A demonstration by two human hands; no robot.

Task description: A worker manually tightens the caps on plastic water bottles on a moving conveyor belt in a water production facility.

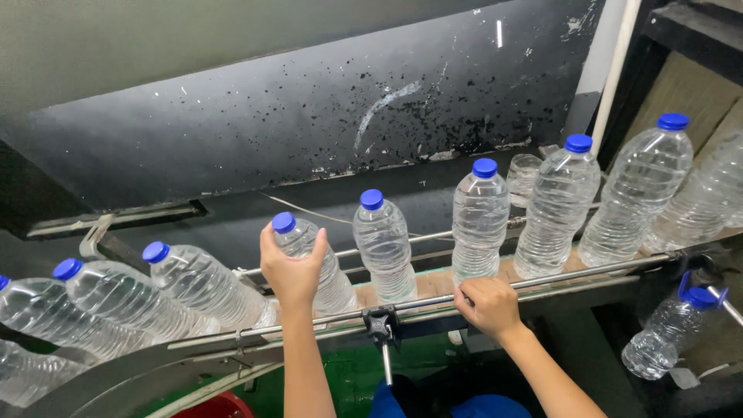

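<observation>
Nearest me, my right hand (489, 306) is curled over the front guide rail (557, 280), knuckles up, gripping it as a brace. Just beyond those fingers stands a clear capped bottle (480, 220) on the conveyor (433, 285). My left hand (292, 271) wraps around the tilted bottle (313, 263) below its blue cap (283, 222), apparently steadying it upright. Behind it runs the dark speckled panel (309, 116).

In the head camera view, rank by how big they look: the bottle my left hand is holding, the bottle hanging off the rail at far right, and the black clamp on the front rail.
1. Clear blue-capped plastic bottle in the left hand.
2. Hanging clear bottle, though nearness makes these two unsure.
3. Black rail clamp, clearly smallest.
</observation>
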